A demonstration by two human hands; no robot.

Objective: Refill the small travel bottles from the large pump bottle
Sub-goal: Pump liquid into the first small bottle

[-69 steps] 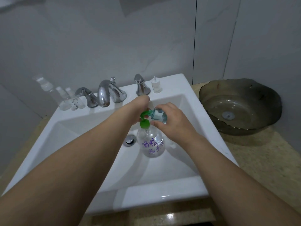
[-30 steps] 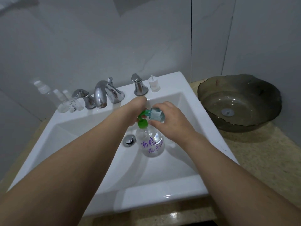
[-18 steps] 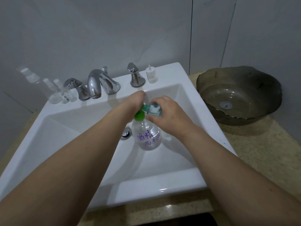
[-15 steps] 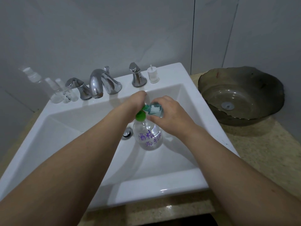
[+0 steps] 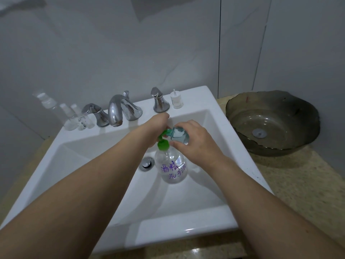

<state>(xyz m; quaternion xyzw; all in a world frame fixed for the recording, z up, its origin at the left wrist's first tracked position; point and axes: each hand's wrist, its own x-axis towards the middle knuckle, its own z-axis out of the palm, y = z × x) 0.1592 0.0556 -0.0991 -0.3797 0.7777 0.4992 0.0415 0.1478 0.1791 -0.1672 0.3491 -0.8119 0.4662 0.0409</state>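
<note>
The large clear pump bottle (image 5: 172,168) with purple writing and a green pump head (image 5: 163,143) stands inside the white sink (image 5: 78,159). My left hand (image 5: 155,128) rests on top of the green pump, its fingers hidden behind it. My right hand (image 5: 192,143) grips a small teal-tinted travel bottle (image 5: 177,134), tilted on its side with its mouth against the pump spout. Several small clear travel bottles (image 5: 74,118) stand on the sink's back left ledge.
A chrome faucet (image 5: 119,111) with two handles sits on the back ledge, and a small white pump cap (image 5: 176,100) stands at its right end. A dark glass basin (image 5: 270,124) rests on the speckled counter (image 5: 298,184) to the right. The drain plug (image 5: 147,163) lies beside the pump bottle.
Both hands have stayed on the pump and the small bottle; only the camera view has shifted slightly. The green pump head sits a little differently under my left hand.
</note>
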